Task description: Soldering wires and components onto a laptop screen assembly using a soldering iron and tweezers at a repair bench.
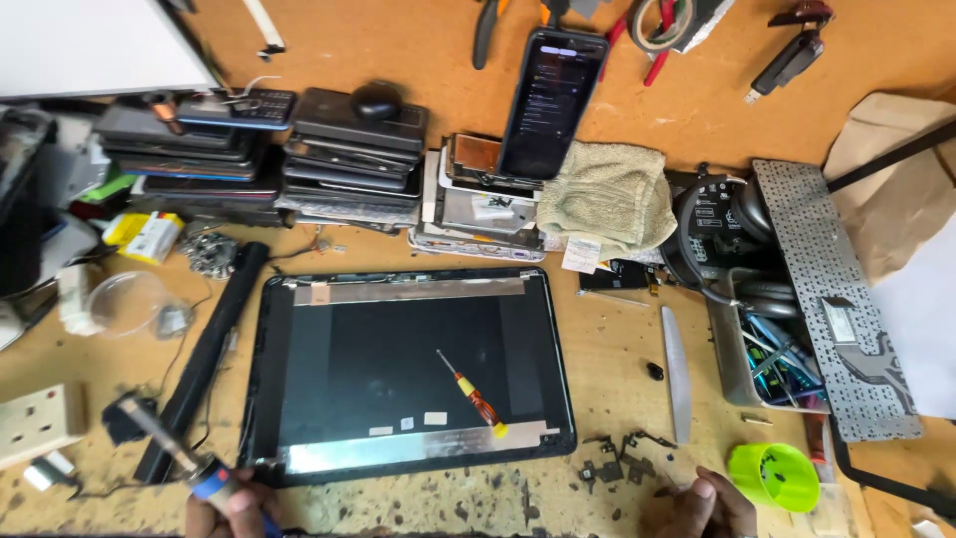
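A black laptop lid shell [408, 374] lies flat on the wooden bench, with silver foil strips along its top and bottom edges. A small red-and-yellow screwdriver [472, 395] rests on it. At the bottom left, my left hand [234, 508] grips a soldering iron [179, 453] by its blue handle, tip pointing up-left toward a black connector. My right hand [702, 503] rests at the bottom edge beside several small black hinge parts and screws [617, 463], holding nothing that I can see.
Stacked phones and tablets [354, 149] line the back, with a propped phone [551, 100] and a folded cloth [607, 194]. A keyboard panel [832, 299], headphones [722, 224], a tool tray, a green cup [775, 475] and a metal spudger [677, 369] sit right. A wall socket [38, 420] lies left.
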